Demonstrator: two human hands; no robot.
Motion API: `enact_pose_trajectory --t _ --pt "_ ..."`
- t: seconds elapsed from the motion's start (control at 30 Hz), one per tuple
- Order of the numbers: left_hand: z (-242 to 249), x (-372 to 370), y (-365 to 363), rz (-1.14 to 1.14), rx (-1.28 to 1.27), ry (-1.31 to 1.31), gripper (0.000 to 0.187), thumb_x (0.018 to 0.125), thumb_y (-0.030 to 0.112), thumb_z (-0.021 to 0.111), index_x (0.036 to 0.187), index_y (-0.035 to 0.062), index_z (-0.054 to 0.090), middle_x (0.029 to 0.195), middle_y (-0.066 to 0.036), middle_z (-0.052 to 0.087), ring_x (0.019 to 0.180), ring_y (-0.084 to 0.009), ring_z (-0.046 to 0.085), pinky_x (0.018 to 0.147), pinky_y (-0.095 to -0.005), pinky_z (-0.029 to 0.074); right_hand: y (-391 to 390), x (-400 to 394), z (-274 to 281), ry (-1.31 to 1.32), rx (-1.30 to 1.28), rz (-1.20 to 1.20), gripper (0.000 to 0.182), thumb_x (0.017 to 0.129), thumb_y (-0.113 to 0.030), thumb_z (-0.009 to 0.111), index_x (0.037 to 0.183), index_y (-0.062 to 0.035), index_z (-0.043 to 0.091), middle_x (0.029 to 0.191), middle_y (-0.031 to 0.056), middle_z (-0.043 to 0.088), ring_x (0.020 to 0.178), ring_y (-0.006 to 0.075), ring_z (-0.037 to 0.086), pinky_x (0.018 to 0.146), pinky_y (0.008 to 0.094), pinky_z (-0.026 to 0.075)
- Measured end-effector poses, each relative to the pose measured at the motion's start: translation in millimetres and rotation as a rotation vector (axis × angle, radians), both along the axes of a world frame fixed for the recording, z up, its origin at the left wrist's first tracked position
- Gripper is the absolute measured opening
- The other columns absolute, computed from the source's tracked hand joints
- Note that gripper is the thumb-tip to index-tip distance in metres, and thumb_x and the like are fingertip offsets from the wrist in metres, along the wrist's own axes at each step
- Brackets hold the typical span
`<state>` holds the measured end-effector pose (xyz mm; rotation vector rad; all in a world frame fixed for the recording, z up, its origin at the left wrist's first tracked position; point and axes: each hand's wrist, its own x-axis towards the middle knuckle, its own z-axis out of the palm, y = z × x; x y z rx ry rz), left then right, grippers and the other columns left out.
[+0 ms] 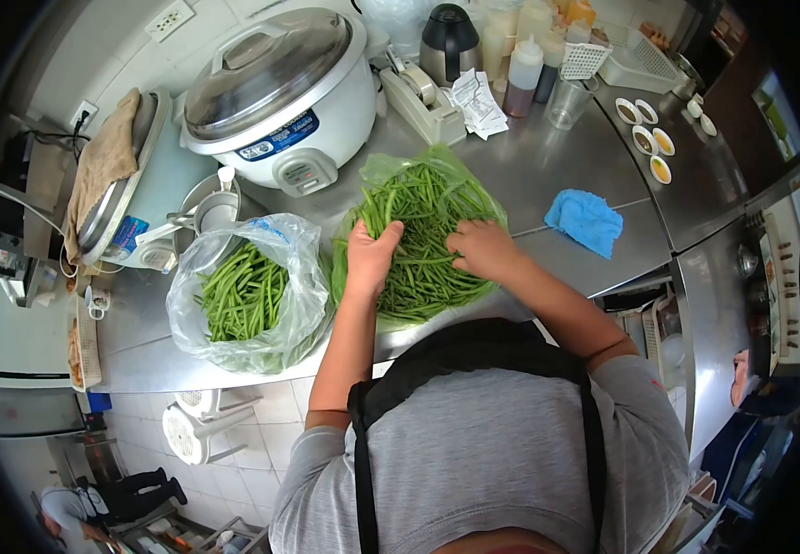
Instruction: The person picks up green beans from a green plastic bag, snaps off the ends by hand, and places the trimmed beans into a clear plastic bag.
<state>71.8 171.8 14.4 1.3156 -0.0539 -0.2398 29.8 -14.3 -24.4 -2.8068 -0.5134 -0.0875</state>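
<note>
A green plastic bag (463,175) lies open on the steel counter, full of long green beans (423,235). At the left side of this heap my left hand (372,254) is closed around several green beans, its thumb pointing up and to the right. My right hand (485,247) is at the right side of the heap, fingers curled in against the beans; what lies between its fingertips is too small to name. A clear plastic bag (187,295) with trimmed-looking green beans (243,294) stands left of my left hand, close to the counter's front edge.
Behind the bags are a large rice cooker (275,88), a tape dispenser (427,106) and squeeze bottles (523,76). A blue cloth (584,222) lies right of my right hand, with small sauce dishes (644,138) beyond. Another person (109,499) is at the lower left.
</note>
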Motion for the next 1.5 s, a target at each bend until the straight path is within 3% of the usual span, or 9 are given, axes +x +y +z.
enact_pose_trajectory --t 0.17,0.37,0.67,0.77,0.9,1.0,1.1,1.3,1.5 --pt "-11 1 -6 -0.128 0.228 -0.183 0.012 0.074 0.005 0.057 0.085 0.0 0.055 0.074 -0.001 0.056 0.065 -0.0065 0.049 0.06 -0.0217 0.041 0 2 -11 -0.123 0.073 -0.028 0.007 0.068 -0.018 0.058 0.071 -0.0127 0.055 0.075 0.0039 0.05 0.076 0.0222 0.052 0.065 0.0367 0.04" --pt "-15 5 -2 -0.275 0.655 -0.284 0.017 0.071 0.008 0.058 0.086 -0.0007 0.056 0.073 -0.008 0.06 0.065 -0.012 0.053 0.062 -0.0265 0.043 3 12 37 -0.261 0.246 0.002 0.01 0.068 -0.017 0.059 0.069 -0.0092 0.052 0.072 0.0048 0.051 0.073 0.0237 0.052 0.062 0.0353 0.04" --pt "4 -3 -11 -0.185 0.457 -0.373 0.015 0.073 0.007 0.058 0.085 -0.0001 0.056 0.069 -0.005 0.059 0.061 -0.0119 0.051 0.059 -0.026 0.042 28 13 58 -0.202 0.909 -0.026 0.009 0.075 -0.009 0.053 0.074 -0.0013 0.05 0.068 0.0116 0.053 0.063 0.028 0.052 0.057 0.034 0.041" --pt "7 2 -6 -0.131 0.424 -0.281 0.01 0.074 0.007 0.057 0.082 0.0013 0.056 0.067 -0.001 0.056 0.059 -0.0091 0.049 0.057 -0.0226 0.04 23 18 62 -0.018 1.114 -0.118 0.013 0.081 -0.014 0.05 0.078 -0.0017 0.053 0.069 0.0072 0.054 0.062 0.0162 0.052 0.059 0.0266 0.041" --pt "13 6 2 -0.076 0.079 -0.047 0.007 0.077 0.007 0.056 0.083 0.004 0.055 0.068 0.002 0.054 0.055 -0.0047 0.045 0.05 -0.0182 0.036 7 21 47 0.011 0.649 -0.078 0.017 0.08 -0.018 0.051 0.081 -0.0011 0.056 0.074 0.0096 0.057 0.069 0.0203 0.056 0.061 0.0313 0.043" --pt "13 9 4 -0.041 -0.023 -0.035 0.009 0.077 0.009 0.057 0.084 0.0046 0.054 0.068 0.001 0.053 0.053 -0.0048 0.045 0.048 -0.0175 0.036 12 13 37 0.253 0.799 -0.076 0.018 0.079 -0.02 0.051 0.081 -0.0028 0.057 0.076 0.0103 0.057 0.071 0.0245 0.055 0.064 0.0333 0.043" --pt "13 9 4 -0.023 -0.072 -0.013 0.009 0.077 0.009 0.057 0.084 0.0049 0.053 0.067 0.0 0.053 0.053 -0.0058 0.046 0.047 -0.0182 0.036 11 15 39 0.171 0.629 0.036 0.016 0.077 -0.018 0.053 0.079 -0.0029 0.056 0.075 0.0107 0.055 0.071 0.0257 0.054 0.063 0.0337 0.042" --pt "8 3 -4 -0.015 -0.135 0.027 0.009 0.077 0.009 0.057 0.084 0.0052 0.053 0.067 -0.001 0.053 0.051 -0.0072 0.046 0.046 -0.0194 0.038 16 17 53 -0.138 0.909 -0.168 0.012 0.078 -0.011 0.052 0.072 -0.001 0.05 0.065 0.0075 0.05 0.061 0.0169 0.05 0.056 0.027 0.04" --pt "3 -2 -9 0.024 -0.307 0.152 0.008 0.078 0.009 0.055 0.084 0.0054 0.05 0.068 -0.004 0.052 0.052 -0.0091 0.046 0.046 -0.0207 0.038 23 21 53 -0.045 1.308 -0.179 0.016 0.083 -0.014 0.047 0.074 -0.0015 0.048 0.06 0.0023 0.045 0.056 0.0097 0.044 0.052 0.026 0.037"
